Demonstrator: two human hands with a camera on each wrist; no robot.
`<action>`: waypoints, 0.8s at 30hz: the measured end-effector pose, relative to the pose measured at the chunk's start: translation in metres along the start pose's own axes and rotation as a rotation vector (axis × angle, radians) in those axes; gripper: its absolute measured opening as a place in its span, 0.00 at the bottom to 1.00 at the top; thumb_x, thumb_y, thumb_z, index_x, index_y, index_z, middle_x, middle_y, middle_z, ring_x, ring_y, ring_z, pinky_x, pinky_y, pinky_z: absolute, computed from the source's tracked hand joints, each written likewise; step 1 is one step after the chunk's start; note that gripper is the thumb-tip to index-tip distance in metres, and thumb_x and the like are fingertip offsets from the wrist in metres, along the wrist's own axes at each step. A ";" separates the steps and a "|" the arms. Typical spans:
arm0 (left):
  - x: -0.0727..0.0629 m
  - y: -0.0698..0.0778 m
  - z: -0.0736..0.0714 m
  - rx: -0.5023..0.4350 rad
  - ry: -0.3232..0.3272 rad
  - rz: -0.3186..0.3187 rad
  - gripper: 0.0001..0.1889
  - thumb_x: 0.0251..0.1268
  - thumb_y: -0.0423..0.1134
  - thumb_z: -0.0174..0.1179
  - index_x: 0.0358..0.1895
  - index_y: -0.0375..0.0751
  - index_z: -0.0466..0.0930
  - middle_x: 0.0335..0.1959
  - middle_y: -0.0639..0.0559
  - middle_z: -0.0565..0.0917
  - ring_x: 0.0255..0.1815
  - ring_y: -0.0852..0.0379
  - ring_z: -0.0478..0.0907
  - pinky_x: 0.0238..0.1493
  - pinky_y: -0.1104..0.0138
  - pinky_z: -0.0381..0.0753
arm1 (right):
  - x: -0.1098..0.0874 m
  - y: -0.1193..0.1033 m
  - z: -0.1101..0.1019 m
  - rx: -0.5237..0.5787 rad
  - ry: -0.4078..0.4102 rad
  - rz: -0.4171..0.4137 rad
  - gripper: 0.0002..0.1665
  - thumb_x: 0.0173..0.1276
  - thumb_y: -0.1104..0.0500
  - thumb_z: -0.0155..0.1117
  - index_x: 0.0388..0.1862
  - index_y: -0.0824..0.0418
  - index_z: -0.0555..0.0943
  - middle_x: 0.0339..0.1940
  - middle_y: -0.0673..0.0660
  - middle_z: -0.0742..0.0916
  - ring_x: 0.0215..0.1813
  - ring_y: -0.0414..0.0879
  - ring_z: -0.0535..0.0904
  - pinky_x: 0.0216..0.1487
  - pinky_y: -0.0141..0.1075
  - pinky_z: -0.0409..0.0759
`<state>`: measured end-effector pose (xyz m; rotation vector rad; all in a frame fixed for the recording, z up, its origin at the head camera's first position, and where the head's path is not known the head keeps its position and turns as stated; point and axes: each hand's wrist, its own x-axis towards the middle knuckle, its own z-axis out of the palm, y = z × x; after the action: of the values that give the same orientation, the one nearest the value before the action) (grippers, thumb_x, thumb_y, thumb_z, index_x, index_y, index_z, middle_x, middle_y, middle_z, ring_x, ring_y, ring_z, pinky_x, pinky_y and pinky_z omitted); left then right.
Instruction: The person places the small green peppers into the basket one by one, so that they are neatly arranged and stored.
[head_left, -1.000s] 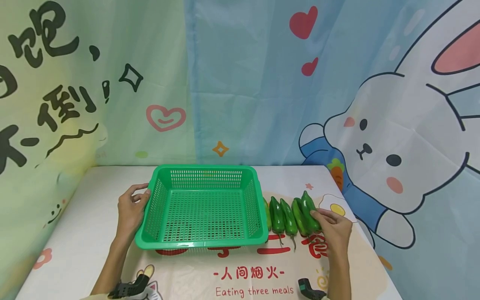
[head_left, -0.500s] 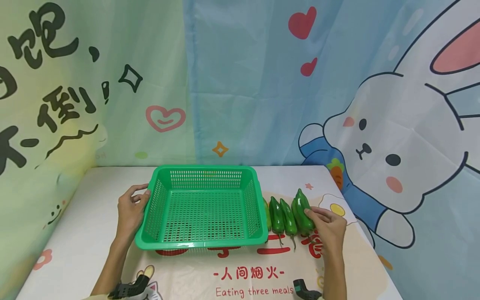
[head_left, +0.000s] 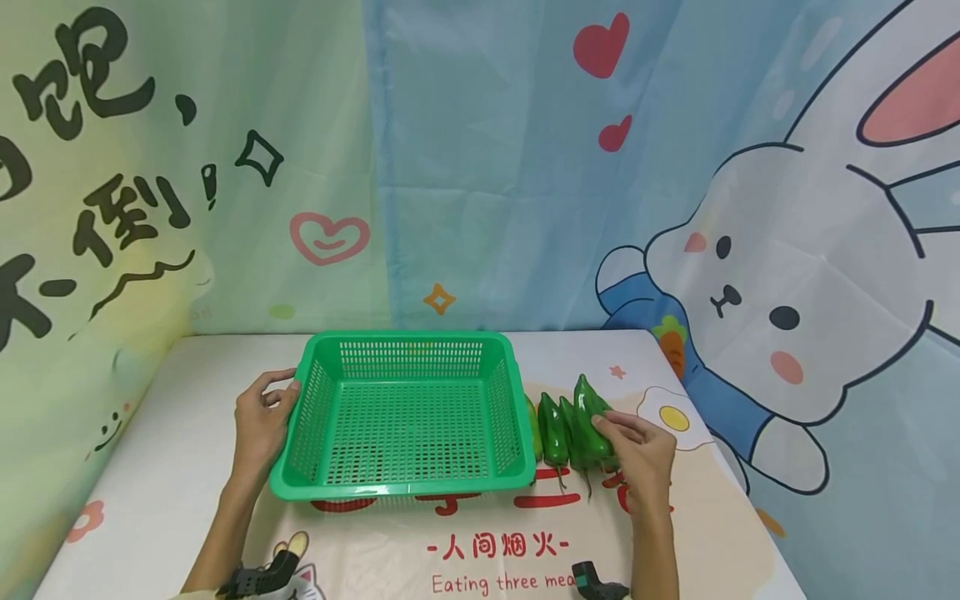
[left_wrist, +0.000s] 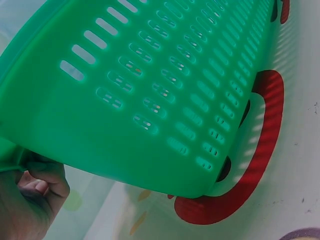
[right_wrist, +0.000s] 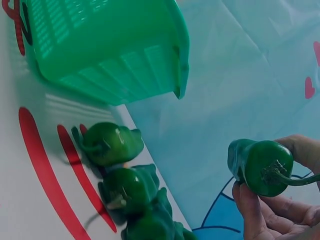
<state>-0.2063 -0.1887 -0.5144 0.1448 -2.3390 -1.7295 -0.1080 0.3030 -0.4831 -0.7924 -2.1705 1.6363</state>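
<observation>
My left hand (head_left: pixel 260 423) holds the left rim of a green plastic basket (head_left: pixel 405 488); in the left wrist view its fingers (left_wrist: pixel 52 180) curl under the basket's edge. The basket has slotted walls and a bare mesh bottom. Between thumb and fingers, my right hand (head_left: pixel 643 454) pinches a glossy green chili pepper (head_left: pixel 589 423), tip away from me. The right wrist view shows this pepper (right_wrist: pixel 272 167) stem end on, held above the table. Under and beside it, several more green peppers (head_left: pixel 553 432) lie in a row along the basket's right side, partly hidden.
The basket and peppers stand on a white table (head_left: pixel 180 433) with a printed cloth (head_left: pixel 498 546). A printed curtain (head_left: pixel 480 167) hangs right behind the table's back edge. Dark wrist devices (head_left: pixel 258 577) sit on both forearms.
My right hand has lifted the rightmost pepper slightly and carried it left, over the other peppers toward the basket. The left hand and basket have stayed put.
</observation>
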 end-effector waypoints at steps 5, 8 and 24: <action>-0.001 0.001 -0.001 -0.006 -0.001 -0.002 0.19 0.86 0.38 0.59 0.70 0.31 0.80 0.36 0.32 0.91 0.17 0.66 0.83 0.21 0.72 0.83 | -0.002 -0.003 0.006 0.010 -0.014 -0.008 0.25 0.73 0.49 0.79 0.59 0.66 0.90 0.40 0.40 0.93 0.49 0.32 0.85 0.48 0.19 0.84; -0.001 0.000 -0.001 -0.012 -0.002 -0.002 0.19 0.86 0.39 0.59 0.70 0.31 0.80 0.36 0.33 0.91 0.17 0.67 0.84 0.22 0.72 0.84 | -0.003 -0.004 0.009 0.010 -0.029 0.003 0.26 0.73 0.49 0.78 0.61 0.66 0.89 0.48 0.48 0.94 0.53 0.36 0.84 0.49 0.18 0.83; -0.001 0.000 0.000 -0.030 0.003 0.005 0.19 0.85 0.38 0.60 0.68 0.31 0.81 0.35 0.35 0.92 0.18 0.68 0.83 0.23 0.72 0.83 | -0.012 -0.020 0.026 0.053 -0.062 0.000 0.24 0.72 0.52 0.80 0.59 0.66 0.90 0.51 0.53 0.95 0.49 0.34 0.87 0.49 0.18 0.84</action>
<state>-0.2054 -0.1891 -0.5148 0.1366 -2.3083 -1.7598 -0.1180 0.2720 -0.4709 -0.7357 -2.1581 1.7330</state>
